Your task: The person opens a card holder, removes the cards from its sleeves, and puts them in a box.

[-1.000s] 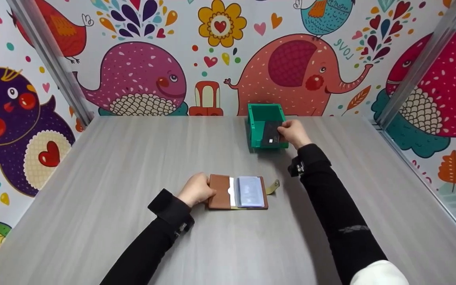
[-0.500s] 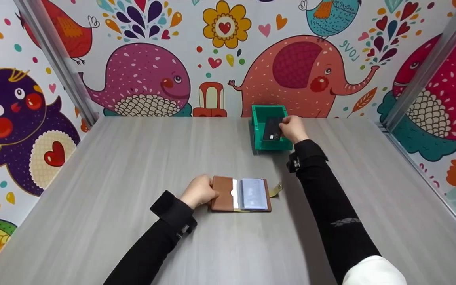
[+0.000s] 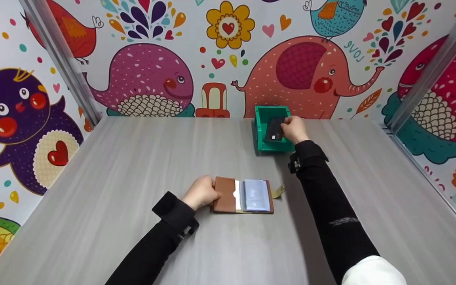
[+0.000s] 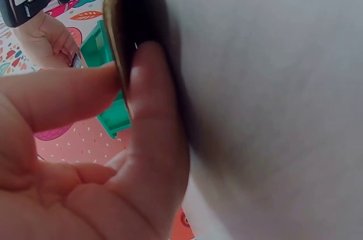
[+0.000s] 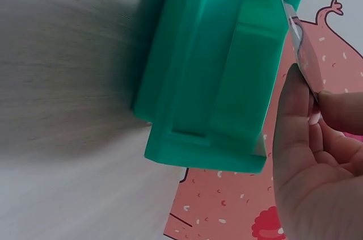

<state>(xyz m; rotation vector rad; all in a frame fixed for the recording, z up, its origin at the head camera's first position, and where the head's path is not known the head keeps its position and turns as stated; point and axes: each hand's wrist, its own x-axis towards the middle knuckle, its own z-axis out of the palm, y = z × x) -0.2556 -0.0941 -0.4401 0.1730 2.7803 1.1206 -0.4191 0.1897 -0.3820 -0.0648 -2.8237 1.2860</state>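
A brown card holder (image 3: 225, 194) lies spread flat on the table, clear plastic sleeves (image 3: 257, 195) on its right half and a strap with a snap (image 3: 278, 192) sticking out at the right. My left hand (image 3: 202, 192) pinches its left edge between thumb and fingers; the left wrist view shows that thin edge (image 4: 115, 41) between them. Farther back, my right hand (image 3: 294, 129) pinches a black card (image 3: 274, 128) by its right side. The card is tilted over the opening of a green bin (image 3: 275, 146). From the right wrist view, the card (image 5: 300, 44) appears nearly edge-on beside the bin's rim.
The grey table (image 3: 152, 154) runs back to a wall (image 3: 220, 59) printed with cartoon animals. The green bin stands near that back wall, right of the middle. Metal posts (image 3: 61, 59) rise at the table's back corners.
The right hand has shifted slightly back with the black card, which sits more over the bin's inside now. The left hand keeps its pinch on the card holder. The whole head view has drifted slightly.
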